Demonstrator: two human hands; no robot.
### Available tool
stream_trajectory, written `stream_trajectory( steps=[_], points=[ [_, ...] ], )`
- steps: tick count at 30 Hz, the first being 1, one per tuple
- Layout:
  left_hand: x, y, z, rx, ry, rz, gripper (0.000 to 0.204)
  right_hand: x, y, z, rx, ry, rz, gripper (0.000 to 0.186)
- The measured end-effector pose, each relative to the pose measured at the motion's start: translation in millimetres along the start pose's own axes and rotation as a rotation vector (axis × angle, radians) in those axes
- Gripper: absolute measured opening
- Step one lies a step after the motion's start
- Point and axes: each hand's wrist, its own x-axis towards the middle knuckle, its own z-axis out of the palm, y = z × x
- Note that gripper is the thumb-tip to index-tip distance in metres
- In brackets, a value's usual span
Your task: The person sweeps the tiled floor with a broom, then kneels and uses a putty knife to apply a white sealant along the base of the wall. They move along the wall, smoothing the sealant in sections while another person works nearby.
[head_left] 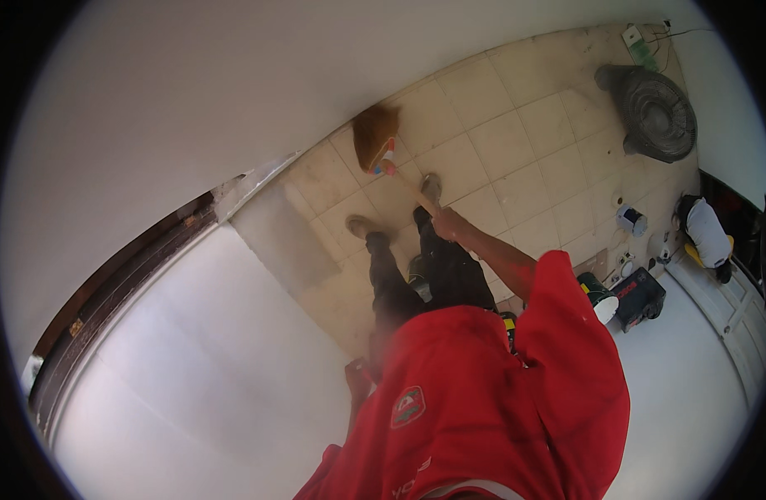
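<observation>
My right hand [450,223] is wrapped around the light wooden handle [410,185] of a broom. The handle slopes away from me, to the far left. The broom's brown bristles [375,137] rest on the tiled floor against the base of the white wall, just beyond my feet. A band of coloured binding joins bristles and handle. My left hand [358,377] hangs low beside my body, near the white surface on the left. Its fingers are too small and shadowed to make out.
Beige floor tiles [516,154] stretch ahead. A black fan [656,112] lies at the far right. Nearer stand a paint can [631,220], a dark tool case [639,298] and a dark green bucket [595,290]. A dark frame [125,308] edges the opening at left.
</observation>
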Motion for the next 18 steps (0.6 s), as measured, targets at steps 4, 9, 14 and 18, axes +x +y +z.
stream_trajectory(
  steps=[4, 9, 14, 18],
  points=[
    [-12, 41, -9, -0.045, -0.09, 0.162, 0.037, -54, -21, -25, -0.179, -0.021, -0.142, 0.039],
    [28, 64, -19, 0.023, 0.026, 0.062, 0.032, 44, 38, 6, -0.16, -0.124, -0.009, 0.028],
    [12, 35, -26, -0.1, 0.137, -0.105, 0.031, 79, 88, -53, -0.566, -0.065, -0.155, 0.022],
    [8, 17, -24, 0.049, 0.046, -0.064, 0.03, 68, 192, -130, -0.771, -0.015, 0.136, 0.018]
  ],
)
